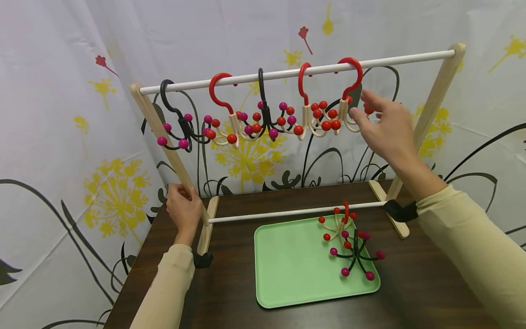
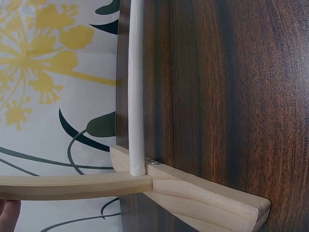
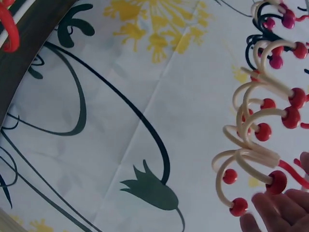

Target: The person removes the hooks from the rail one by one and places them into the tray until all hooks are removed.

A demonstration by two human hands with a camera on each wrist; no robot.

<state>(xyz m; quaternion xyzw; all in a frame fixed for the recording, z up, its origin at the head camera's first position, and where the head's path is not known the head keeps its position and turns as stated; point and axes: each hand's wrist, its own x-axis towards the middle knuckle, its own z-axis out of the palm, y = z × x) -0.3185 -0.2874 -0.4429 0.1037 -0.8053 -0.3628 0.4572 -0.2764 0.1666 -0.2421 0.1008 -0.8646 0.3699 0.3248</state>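
My left hand (image 1: 184, 208) grips the left wooden post (image 1: 181, 168) of a small rack low down; only its fingertips (image 2: 8, 215) show in the left wrist view. From the white top rod (image 1: 404, 59) hang several multi-armed hooks with balls on the arm tips. The rightmost, a cream hook with a red top (image 1: 356, 75), hangs beside my right hand (image 1: 390, 130). That hand's fingers are spread and hold nothing. In the right wrist view the right hand (image 3: 282, 212) is just below this hook's red balls (image 3: 276, 182); whether it touches them I cannot tell.
A green tray (image 1: 296, 269) lies on the dark wooden table (image 1: 230, 292). At its right side are a cream hook with a red top (image 1: 346, 212) and a black one with magenta balls (image 1: 355, 256). A lower white rod (image 1: 287, 213) joins the rack's feet. Behind hangs a flowered curtain (image 1: 57, 137).
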